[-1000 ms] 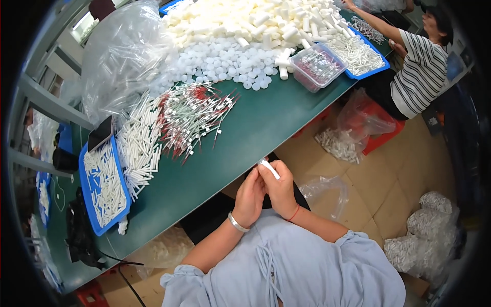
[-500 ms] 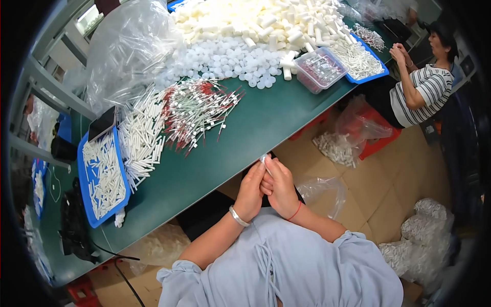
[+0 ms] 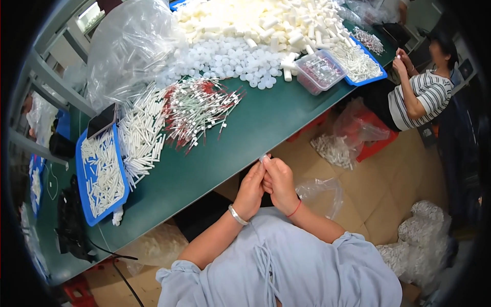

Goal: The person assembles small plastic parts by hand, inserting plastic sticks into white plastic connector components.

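Observation:
My left hand (image 3: 249, 193) and my right hand (image 3: 280, 185) are closed together just off the table's front edge, above my lap. Between the thumb tips a small whitish part (image 3: 263, 158) pokes out; its kind is too small to make out, and the fingers hide the rest. On the green table (image 3: 215, 163) ahead lies a heap of thin wired parts (image 3: 197, 115), red, white and grey-green. Beside it are white slim tubes (image 3: 143, 135) in a loose pile. Translucent round discs (image 3: 220, 61) and thick cream cylinders (image 3: 255, 23) are heaped farther back.
A blue tray (image 3: 124, 197) of white tubes stands at left, a dark phone (image 3: 102, 122) on its far edge. A clear box (image 3: 320, 71) and another blue tray (image 3: 369, 80) sit at right. A co-worker (image 3: 422, 94) sits beyond. Plastic bags (image 3: 419, 240) lie on the floor.
My hands stay together in nearly the same place, with slight finger movement around the small part. The co-worker's hands have shifted a little.

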Demonstrator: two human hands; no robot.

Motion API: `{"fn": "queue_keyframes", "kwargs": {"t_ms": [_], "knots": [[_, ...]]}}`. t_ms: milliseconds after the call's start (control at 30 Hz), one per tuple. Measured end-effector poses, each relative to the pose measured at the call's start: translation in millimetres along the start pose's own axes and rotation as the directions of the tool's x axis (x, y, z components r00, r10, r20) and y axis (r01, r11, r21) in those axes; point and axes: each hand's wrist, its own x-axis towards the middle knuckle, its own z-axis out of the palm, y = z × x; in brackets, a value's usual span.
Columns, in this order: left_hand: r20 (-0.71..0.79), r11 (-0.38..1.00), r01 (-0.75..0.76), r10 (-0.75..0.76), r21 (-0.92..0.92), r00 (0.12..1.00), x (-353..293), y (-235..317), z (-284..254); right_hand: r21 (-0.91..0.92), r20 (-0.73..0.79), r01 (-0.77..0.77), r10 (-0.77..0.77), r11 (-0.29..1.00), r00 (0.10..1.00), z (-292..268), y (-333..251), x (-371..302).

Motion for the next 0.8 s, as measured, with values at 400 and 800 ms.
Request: {"fn": "queue_keyframes", "kwargs": {"t_ms": [400, 800], "knots": [[-0.047, 0.984, 0.023, -0.031, -0.178, 0.998, -6.8, 4.0, 11.3, -0.665, 0.047, 0.437, -0.551, 0.605, 0.833, -5.5, 8.3, 9.1], [-0.069, 0.996, 0.006, -0.012, -0.088, 0.998, -9.6, 9.8, 11.9, -0.818, 0.435, 0.573, -0.697, -0.043, 0.570, -28.0, 10.8, 19.0]]}}
